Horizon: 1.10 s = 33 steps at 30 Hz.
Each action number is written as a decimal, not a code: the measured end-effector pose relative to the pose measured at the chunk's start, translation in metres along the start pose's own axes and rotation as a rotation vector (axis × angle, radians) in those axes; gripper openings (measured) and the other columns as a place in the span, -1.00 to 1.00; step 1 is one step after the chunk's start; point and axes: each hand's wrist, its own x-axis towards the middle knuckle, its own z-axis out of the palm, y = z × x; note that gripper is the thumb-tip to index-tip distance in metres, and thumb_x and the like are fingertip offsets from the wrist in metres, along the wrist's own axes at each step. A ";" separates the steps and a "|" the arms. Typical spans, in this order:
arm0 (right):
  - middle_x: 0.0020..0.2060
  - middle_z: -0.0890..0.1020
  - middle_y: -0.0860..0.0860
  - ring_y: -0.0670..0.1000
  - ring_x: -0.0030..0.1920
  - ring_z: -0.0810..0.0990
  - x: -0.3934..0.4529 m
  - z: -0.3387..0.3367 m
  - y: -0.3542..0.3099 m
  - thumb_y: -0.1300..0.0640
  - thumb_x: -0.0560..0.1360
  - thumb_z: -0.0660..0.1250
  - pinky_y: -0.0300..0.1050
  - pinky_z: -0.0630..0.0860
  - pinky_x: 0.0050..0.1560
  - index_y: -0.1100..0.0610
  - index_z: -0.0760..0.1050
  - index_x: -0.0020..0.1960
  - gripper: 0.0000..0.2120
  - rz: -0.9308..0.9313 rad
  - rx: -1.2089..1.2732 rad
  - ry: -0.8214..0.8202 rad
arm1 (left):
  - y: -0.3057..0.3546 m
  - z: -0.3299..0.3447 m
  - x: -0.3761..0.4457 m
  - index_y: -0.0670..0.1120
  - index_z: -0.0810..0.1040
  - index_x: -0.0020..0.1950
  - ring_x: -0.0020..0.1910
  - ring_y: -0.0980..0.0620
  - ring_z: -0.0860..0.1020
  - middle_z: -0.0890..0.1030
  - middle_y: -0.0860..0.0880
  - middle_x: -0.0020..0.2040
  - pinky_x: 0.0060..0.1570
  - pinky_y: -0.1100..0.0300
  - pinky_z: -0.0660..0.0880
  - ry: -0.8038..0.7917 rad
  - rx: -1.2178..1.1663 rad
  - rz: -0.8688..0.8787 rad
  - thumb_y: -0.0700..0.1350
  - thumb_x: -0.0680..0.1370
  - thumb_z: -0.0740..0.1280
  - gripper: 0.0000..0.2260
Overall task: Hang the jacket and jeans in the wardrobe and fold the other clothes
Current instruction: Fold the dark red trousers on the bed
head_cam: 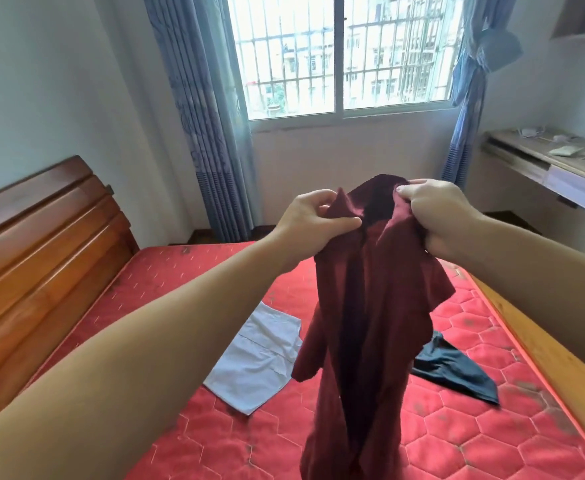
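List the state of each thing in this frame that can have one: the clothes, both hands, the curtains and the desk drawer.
Maroon garment: held up, hanging unfolded over the mattress.
Left hand: pinching the garment's top.
Right hand: gripping the garment's top.
Light blue cloth: lying flat on the mattress.
Dark garment: lying crumpled, unfolded.
Left curtain: drawn aside.
Right curtain: tied back.
Desk drawer: slightly open.

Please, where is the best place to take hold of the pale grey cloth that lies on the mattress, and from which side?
Probably the near corner of the pale grey cloth, coming from above on the person's own side. It lies flat and partly folded on the red mattress, so an edge must be pinched. Its right edge runs close beside the hanging maroon garment, which the left hand and right hand hold.
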 end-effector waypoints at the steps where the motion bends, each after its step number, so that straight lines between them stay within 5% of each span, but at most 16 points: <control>1: -0.32 0.50 0.05 -0.04 -0.45 0.48 -0.001 -0.001 -0.001 0.29 0.54 0.26 -0.19 0.47 -0.37 0.08 0.52 -0.01 -0.86 -0.018 0.013 -0.019 | 0.000 0.003 0.000 -0.09 0.59 -0.05 -0.21 -0.06 0.63 0.66 -0.13 -0.16 0.00 -0.06 0.63 0.005 -0.022 0.000 -0.30 0.46 0.46 -0.84; 4: -0.38 0.50 0.00 -0.12 -0.58 0.48 -0.007 -0.007 -0.005 0.33 0.58 0.24 -0.30 0.43 -0.53 0.00 0.46 0.20 -0.70 -0.043 0.125 -0.118 | -0.001 0.010 0.000 0.00 0.51 0.07 -0.26 -0.02 0.62 0.65 -0.08 -0.21 -0.11 -0.04 0.62 0.041 -0.020 0.019 -0.32 0.46 0.45 -0.69; 8: -0.28 0.62 0.07 -0.03 -0.39 0.65 -0.014 -0.013 -0.011 0.31 0.61 0.13 -0.25 0.53 -0.44 0.15 0.59 0.03 -0.74 -0.103 0.057 -0.195 | -0.009 0.010 0.002 0.16 0.42 0.24 -0.30 -0.04 0.58 0.63 -0.09 -0.26 -0.16 -0.10 0.62 0.053 0.049 0.083 -0.34 0.44 0.42 -0.48; 11: -0.19 0.68 0.08 0.03 -0.14 0.70 -0.016 -0.018 -0.014 0.35 0.54 0.02 -0.13 0.61 -0.24 0.21 0.58 0.00 -0.65 -0.119 -0.041 -0.305 | -0.016 0.008 0.007 0.12 0.49 0.10 -0.28 -0.03 0.57 0.64 -0.07 -0.23 -0.14 -0.09 0.59 0.075 0.182 0.206 -0.34 0.41 0.39 -0.57; 13: -0.08 0.71 0.05 -0.05 0.01 0.68 -0.018 -0.023 -0.010 0.44 0.48 0.06 -0.19 0.63 -0.07 0.23 0.57 0.10 -0.62 -0.309 -0.282 -0.356 | -0.019 0.009 0.010 0.04 0.58 -0.06 -0.20 0.04 0.61 0.65 0.03 -0.20 -0.07 0.04 0.57 0.121 0.285 0.286 -0.34 0.38 0.39 -0.70; 16: -0.01 0.70 -0.04 -0.11 0.04 0.67 -0.017 -0.030 0.002 0.41 0.39 0.26 -0.15 0.57 0.16 0.14 0.56 0.17 -0.60 -0.804 -0.811 -0.267 | -0.021 0.012 0.011 0.00 0.67 -0.23 -0.22 0.19 0.59 0.65 0.12 -0.24 -0.06 0.24 0.51 0.132 0.316 0.298 -0.34 0.42 0.43 -0.78; 19: -0.04 0.70 0.02 0.12 -0.02 0.67 -0.012 -0.033 0.010 0.25 0.42 0.31 0.13 0.59 0.02 0.11 0.53 0.19 -0.66 -1.040 -0.994 -0.112 | -0.017 0.015 0.009 -0.03 0.72 -0.16 -0.20 0.20 0.61 0.67 0.12 -0.21 -0.05 0.30 0.53 0.140 0.259 0.261 -0.33 0.45 0.42 -0.80; 23: -0.14 0.70 0.09 0.24 -0.13 0.66 -0.010 -0.034 0.007 0.14 0.46 0.19 0.13 0.60 -0.23 0.13 0.55 0.15 -0.69 -1.264 -1.097 0.039 | -0.010 0.020 0.006 -0.09 0.73 -0.07 -0.18 0.23 0.61 0.68 0.10 -0.18 -0.03 0.35 0.51 0.142 0.308 0.318 -0.32 0.45 0.41 -0.82; 27: -0.25 0.69 0.09 0.22 -0.21 0.68 -0.014 -0.034 -0.007 0.11 0.47 0.31 0.09 0.59 -0.32 0.15 0.60 0.01 -0.82 -1.359 -1.122 0.103 | 0.000 0.028 -0.006 -0.06 0.73 -0.13 -0.26 0.27 0.58 0.66 0.15 -0.27 -0.12 0.31 0.48 0.115 0.295 0.333 -0.10 0.49 0.45 -0.93; 33: -0.35 0.66 0.06 0.23 -0.29 0.63 -0.023 -0.032 -0.031 0.04 0.44 0.37 0.07 0.56 -0.28 0.10 0.59 -0.16 -0.87 -1.264 -1.154 0.173 | 0.005 0.039 -0.014 -0.18 0.59 -0.24 -0.35 0.02 0.47 0.57 -0.09 -0.34 -0.29 0.10 0.45 0.043 0.385 0.294 0.17 0.30 0.55 -0.58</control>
